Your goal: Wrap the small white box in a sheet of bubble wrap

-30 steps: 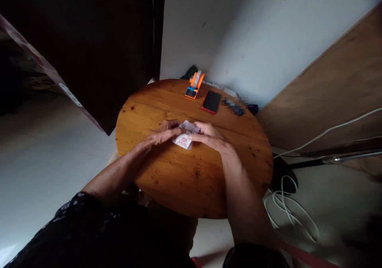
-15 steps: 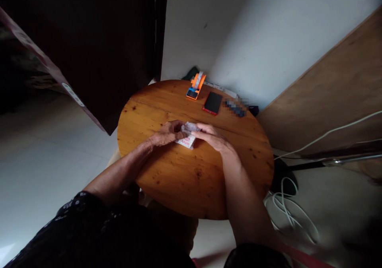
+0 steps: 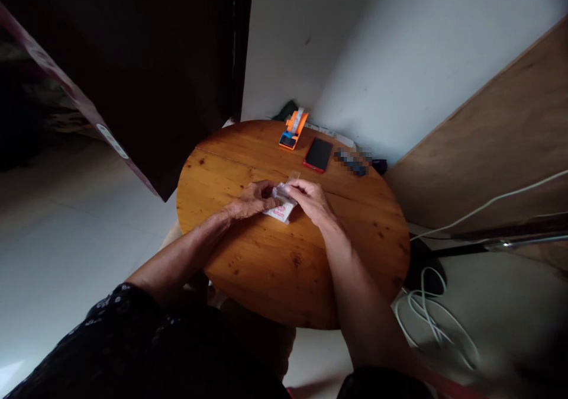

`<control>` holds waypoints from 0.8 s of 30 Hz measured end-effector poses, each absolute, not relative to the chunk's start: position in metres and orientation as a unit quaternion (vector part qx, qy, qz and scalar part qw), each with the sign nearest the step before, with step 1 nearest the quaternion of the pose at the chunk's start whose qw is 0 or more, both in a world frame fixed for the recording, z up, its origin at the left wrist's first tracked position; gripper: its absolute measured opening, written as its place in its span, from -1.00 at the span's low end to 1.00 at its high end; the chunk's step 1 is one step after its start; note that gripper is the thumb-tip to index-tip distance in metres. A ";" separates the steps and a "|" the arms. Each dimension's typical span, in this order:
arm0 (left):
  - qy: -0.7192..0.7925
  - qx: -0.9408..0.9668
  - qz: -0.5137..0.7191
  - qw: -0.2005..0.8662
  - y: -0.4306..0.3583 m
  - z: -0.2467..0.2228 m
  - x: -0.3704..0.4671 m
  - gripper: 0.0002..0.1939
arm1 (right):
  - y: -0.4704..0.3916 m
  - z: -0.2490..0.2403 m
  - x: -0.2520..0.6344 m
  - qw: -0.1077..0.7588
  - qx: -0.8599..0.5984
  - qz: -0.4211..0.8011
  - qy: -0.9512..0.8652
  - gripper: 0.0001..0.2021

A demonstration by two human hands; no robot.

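A small clear plastic packet (image 3: 280, 211) with red print on white lies on the round wooden table (image 3: 261, 269), under my hands. My left hand (image 3: 254, 200) grips its left side, thumb across the top. At the packet's upper right, my right hand (image 3: 310, 199) pinches the crinkled clear film between thumb and fingers. A bit of the film pokes up past the right fingertips. What is inside the packet I cannot make out.
Toward the table's far edge stand an orange tape dispenser (image 3: 293, 128), a red-edged phone (image 3: 318, 154) and a dark, partly pixelated object (image 3: 352, 162). A white wall (image 3: 355, 61) rises behind. White cable (image 3: 426, 310) lies coiled on the floor at right.
My right hand has shifted slightly up and its fingers now pinch the film's upper edge, lifting it a little. My left hand stays on the packet.
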State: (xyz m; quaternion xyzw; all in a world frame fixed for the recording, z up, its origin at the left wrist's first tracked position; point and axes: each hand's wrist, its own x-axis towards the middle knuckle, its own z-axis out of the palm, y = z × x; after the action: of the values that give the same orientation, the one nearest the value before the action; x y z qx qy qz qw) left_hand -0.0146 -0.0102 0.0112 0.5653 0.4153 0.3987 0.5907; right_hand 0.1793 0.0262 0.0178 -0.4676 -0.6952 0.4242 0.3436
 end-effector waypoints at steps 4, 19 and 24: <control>0.413 0.569 0.402 0.587 -0.010 0.009 -0.015 -0.47 | 0.025 0.018 0.177 0.349 -0.483 0.393 -0.701 -0.63; 0.434 0.564 0.379 0.591 -0.010 0.012 -0.015 -0.59 | 0.013 0.037 0.177 0.283 -0.468 0.347 -0.762 -0.68; 0.480 0.592 0.356 0.541 -0.014 0.017 -0.017 -0.60 | 0.013 0.037 0.179 0.250 -0.460 0.339 -0.782 -0.65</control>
State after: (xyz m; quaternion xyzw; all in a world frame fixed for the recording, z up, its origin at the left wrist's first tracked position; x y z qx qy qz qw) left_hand -0.0169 -0.0141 0.0166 0.5916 0.4801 0.3562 0.5410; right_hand 0.1794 0.0127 0.0369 -0.4599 -0.7818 0.3391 0.2496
